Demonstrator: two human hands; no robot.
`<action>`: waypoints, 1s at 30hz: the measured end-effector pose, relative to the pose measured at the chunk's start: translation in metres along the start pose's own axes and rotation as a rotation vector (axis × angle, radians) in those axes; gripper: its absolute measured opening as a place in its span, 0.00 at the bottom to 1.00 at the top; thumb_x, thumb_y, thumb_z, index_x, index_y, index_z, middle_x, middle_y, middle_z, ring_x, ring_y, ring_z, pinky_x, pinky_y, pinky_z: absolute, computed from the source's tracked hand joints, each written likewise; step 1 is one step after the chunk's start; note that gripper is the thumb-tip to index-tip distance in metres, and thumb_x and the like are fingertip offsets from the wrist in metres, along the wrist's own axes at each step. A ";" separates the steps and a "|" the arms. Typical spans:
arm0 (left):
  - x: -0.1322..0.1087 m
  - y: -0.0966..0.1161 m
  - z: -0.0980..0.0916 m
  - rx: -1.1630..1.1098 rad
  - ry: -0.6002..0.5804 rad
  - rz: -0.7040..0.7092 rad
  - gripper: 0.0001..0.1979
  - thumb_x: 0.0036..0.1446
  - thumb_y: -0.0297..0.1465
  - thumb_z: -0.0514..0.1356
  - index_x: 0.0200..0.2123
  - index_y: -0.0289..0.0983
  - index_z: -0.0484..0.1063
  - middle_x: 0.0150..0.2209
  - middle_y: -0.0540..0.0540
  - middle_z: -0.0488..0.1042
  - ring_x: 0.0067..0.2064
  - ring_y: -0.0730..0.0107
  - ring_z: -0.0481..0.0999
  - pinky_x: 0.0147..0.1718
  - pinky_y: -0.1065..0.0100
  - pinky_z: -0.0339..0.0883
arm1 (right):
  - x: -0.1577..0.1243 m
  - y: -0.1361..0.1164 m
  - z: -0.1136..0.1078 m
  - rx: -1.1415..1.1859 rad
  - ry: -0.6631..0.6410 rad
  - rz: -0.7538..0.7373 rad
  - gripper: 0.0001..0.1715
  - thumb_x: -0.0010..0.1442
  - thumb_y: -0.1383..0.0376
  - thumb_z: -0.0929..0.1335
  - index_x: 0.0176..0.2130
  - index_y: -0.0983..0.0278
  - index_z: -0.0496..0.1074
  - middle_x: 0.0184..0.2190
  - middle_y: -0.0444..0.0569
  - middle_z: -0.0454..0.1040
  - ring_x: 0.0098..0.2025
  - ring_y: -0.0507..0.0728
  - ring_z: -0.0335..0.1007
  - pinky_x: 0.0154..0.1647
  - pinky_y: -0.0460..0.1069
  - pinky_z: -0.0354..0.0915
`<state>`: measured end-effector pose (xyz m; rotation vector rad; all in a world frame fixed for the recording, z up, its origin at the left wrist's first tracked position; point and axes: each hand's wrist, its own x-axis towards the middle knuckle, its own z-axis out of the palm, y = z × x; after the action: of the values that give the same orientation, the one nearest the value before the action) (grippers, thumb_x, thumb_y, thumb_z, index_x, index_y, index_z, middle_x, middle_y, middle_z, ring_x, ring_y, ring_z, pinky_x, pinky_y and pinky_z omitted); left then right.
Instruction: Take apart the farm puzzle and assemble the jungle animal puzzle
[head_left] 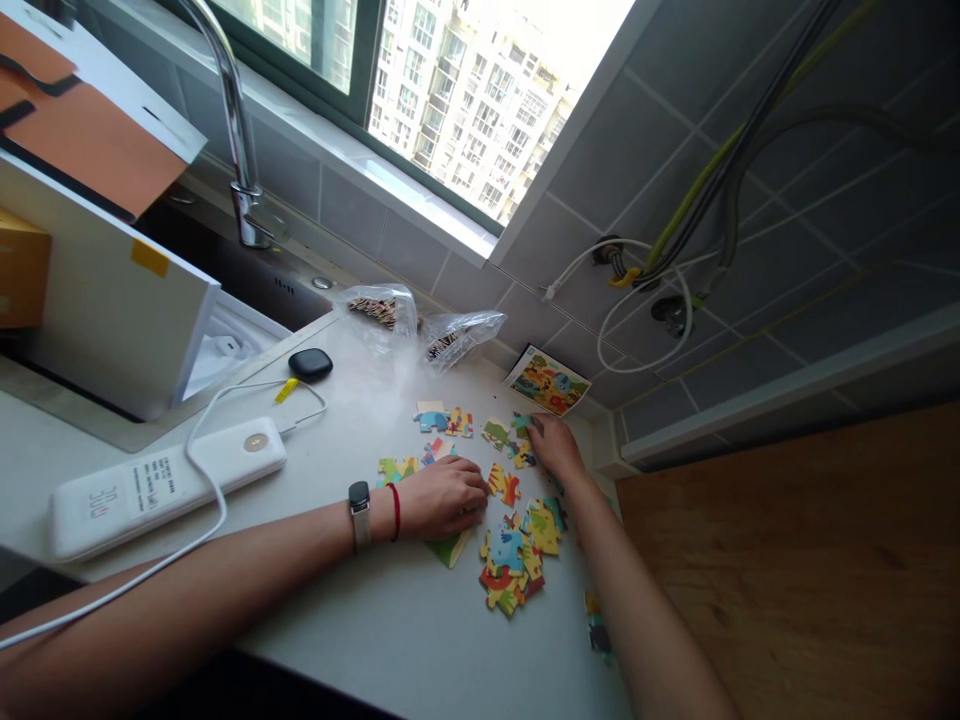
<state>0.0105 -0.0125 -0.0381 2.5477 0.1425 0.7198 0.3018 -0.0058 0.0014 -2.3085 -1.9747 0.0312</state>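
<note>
On white counter (360, 610), handle likely light, stiff puzzle pieces (505, 552) by edges; can't tell grip of curled left hand (444, 497) or right hand (556, 447).

Left arm (270, 570): extended from lower left, bare forearm | left hand (448, 495): palm down, fingers loosely curled | right arm (626, 585): slanting up from lower right, bare | right hand (555, 445): farther forward, fingers bent leftward, grip unclear | hands near each other, apart

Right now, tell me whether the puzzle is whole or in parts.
In parts: the puzzle pieces lie in a heap and in separate groups on the white counter.
</note>
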 end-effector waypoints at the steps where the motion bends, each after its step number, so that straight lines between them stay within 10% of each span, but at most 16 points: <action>1: 0.000 0.000 0.000 0.002 -0.013 0.009 0.03 0.65 0.33 0.63 0.40 0.40 0.76 0.47 0.44 0.82 0.53 0.54 0.77 0.54 0.56 0.67 | -0.006 0.000 0.000 0.010 0.007 -0.010 0.19 0.67 0.67 0.64 0.51 0.65 0.80 0.52 0.60 0.80 0.56 0.64 0.75 0.61 0.56 0.65; 17: -0.002 -0.001 0.001 0.009 -0.039 0.021 0.04 0.65 0.33 0.63 0.41 0.41 0.78 0.53 0.46 0.80 0.57 0.52 0.73 0.55 0.54 0.65 | -0.021 -0.034 0.008 0.140 -0.080 -0.241 0.25 0.64 0.62 0.71 0.60 0.59 0.76 0.59 0.54 0.75 0.61 0.63 0.69 0.65 0.57 0.61; 30: -0.001 -0.001 -0.002 0.000 -0.070 0.020 0.04 0.64 0.32 0.64 0.42 0.40 0.78 0.54 0.47 0.80 0.56 0.49 0.74 0.54 0.52 0.65 | -0.042 0.079 -0.009 0.019 -0.069 0.223 0.18 0.59 0.61 0.72 0.49 0.60 0.82 0.47 0.56 0.84 0.51 0.66 0.80 0.54 0.54 0.71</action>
<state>0.0086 -0.0115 -0.0376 2.5740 0.0937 0.6372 0.3735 -0.0597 0.0012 -2.5347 -1.7273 0.1484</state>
